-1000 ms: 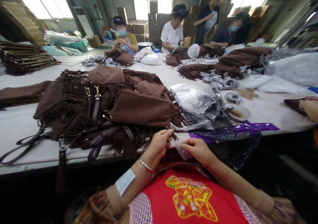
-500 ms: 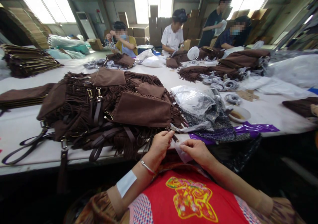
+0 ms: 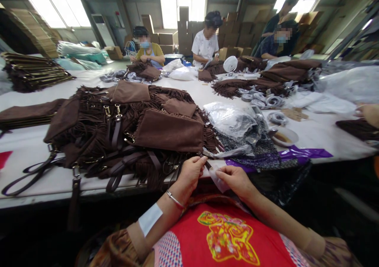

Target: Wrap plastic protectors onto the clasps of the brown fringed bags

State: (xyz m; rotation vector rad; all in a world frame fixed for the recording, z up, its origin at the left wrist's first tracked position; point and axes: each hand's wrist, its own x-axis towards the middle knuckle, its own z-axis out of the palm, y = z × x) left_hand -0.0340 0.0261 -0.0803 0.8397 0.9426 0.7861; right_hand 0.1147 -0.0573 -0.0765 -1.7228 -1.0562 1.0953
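In front of the table edge, my left hand (image 3: 193, 170) is closed in a pinch on a narrow dark brown strap (image 3: 209, 166). Only a short piece of that strap shows past my fingertips. My right hand (image 3: 235, 178) pinches a small translucent plastic sheet (image 3: 218, 179), which lies against the strap's lower end. Just beyond my left hand is a pile of brown fringed bags; the nearest brown bag (image 3: 171, 131) lies on top. Wrist straps with gold clips, such as this looped strap (image 3: 28, 176), hang out of the pile.
A clear plastic bag (image 3: 229, 117) lies on black-and-white speckled material beside purple plastic (image 3: 306, 152). To its right stand a small bowl (image 3: 286, 136) and a grey coil (image 3: 277, 118). Several co-workers sit or stand across the table; another person's hand (image 3: 370, 113) is at far right.
My hands stay almost in place; the right shifts very slightly. Across the table, the yellow-sleeved co-worker lowers both hands, and the standing person moves right. A hand at far right reaches further in.
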